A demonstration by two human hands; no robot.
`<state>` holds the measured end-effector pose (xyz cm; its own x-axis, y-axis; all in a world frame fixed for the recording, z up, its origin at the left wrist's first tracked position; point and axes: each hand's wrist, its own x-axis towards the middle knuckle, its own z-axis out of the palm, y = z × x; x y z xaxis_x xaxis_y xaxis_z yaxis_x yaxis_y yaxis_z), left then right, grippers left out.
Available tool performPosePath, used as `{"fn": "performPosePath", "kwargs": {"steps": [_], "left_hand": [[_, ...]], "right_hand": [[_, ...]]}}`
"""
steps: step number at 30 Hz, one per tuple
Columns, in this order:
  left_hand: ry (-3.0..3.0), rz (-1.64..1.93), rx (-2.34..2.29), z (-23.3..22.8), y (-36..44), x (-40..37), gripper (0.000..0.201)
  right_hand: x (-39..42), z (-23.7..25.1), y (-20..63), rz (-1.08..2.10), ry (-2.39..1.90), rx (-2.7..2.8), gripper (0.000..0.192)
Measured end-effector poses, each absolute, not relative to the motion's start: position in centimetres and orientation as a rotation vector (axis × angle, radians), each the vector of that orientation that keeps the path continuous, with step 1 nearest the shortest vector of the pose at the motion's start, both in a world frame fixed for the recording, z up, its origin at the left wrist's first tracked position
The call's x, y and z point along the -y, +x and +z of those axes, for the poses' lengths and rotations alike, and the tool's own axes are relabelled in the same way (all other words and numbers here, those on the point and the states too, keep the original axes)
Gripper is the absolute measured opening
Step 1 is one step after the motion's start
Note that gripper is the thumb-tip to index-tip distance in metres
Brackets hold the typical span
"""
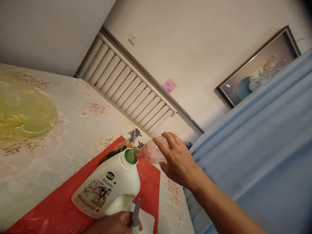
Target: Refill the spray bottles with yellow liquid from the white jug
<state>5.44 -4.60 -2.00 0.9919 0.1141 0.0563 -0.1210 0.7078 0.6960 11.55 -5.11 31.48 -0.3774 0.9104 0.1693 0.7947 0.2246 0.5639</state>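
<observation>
A white jug of laundry detergent (107,187) stands on a red sheet, its cap off and a green pouring insert (131,156) showing in its mouth. My right hand (180,162) is closed round a clear, pink-tinted plastic bottle (153,151). The bottle is tipped neck down, its neck at the jug's mouth. At the bottom edge, my left hand (114,224) is partly cut off beside the jug's handle. It is closed on a pale green thing with a grey pointed tip (136,213), whose kind I cannot make out.
The red sheet (48,208) lies on a flowered tablecloth (73,130). Behind the jug are grey spray heads (135,135). A yellowish clear plastic bag (26,110) lies at left. Beyond are a white radiator (131,84), a blue curtain (243,156) and a framed picture (258,71).
</observation>
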Motion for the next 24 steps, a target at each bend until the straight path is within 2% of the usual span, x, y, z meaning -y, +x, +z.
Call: {"fn": "performPosePath", "kwargs": {"steps": [9,16,19,24], "left_hand": [[0.774,0.14,0.049,-2.0,5.0,4.6,0.033],[0.75,0.157,0.07,-2.5,4.0,5.5,0.036],[0.757,0.176,0.039,-2.8,3.5,6.3,0.038],[0.793,0.254,-0.042,-3.6,2.6,8.1,0.043]], "right_hand": [[5.6,30.2,12.2,0.779,1.756,-2.371,0.075],[7.3,25.3,15.0,0.339,2.386,-2.636,0.079],[9.2,21.8,17.1,-0.083,2.772,-2.696,0.078],[14.0,13.9,20.5,-1.132,3.444,-2.34,0.081]]}}
